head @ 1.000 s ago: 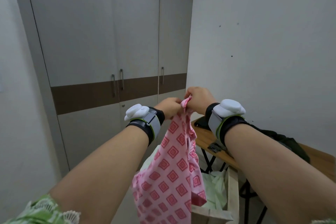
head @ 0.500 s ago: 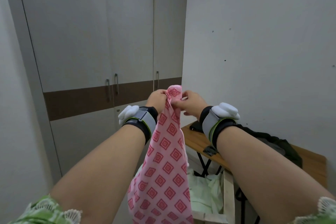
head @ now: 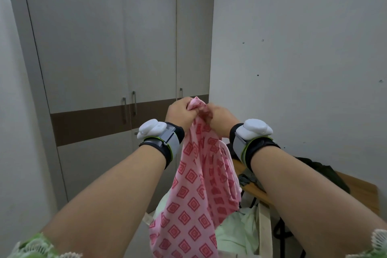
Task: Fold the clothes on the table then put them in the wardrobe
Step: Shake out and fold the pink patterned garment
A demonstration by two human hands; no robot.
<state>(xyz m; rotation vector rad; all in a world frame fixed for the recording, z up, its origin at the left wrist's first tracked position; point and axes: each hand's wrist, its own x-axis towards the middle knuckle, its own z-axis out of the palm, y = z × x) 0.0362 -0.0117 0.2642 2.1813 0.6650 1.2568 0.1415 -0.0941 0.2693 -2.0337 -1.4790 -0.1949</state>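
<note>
A pink cloth with red diamond print point(head: 192, 199) hangs in the air in front of me. My left hand point(head: 180, 113) and my right hand point(head: 222, 118) are close together, both gripping its top edge at chest height. The cloth drapes down between my forearms, bunched and twisted on its right side. Behind it stands the grey wardrobe point(head: 109, 52) with a brown band, its doors closed. A pale green garment point(head: 236, 234) lies below, partly hidden by the pink cloth.
A wooden folding table point(head: 360, 192) stands at the right against the wall, with a dark garment point(head: 322, 172) piled on it. A light wooden frame edge point(head: 265, 234) rises below the cloth. White walls close in on both sides.
My hands have raised the cloth's top edge higher and gathered it tighter. The cloth's right side has bunched and twisted more.
</note>
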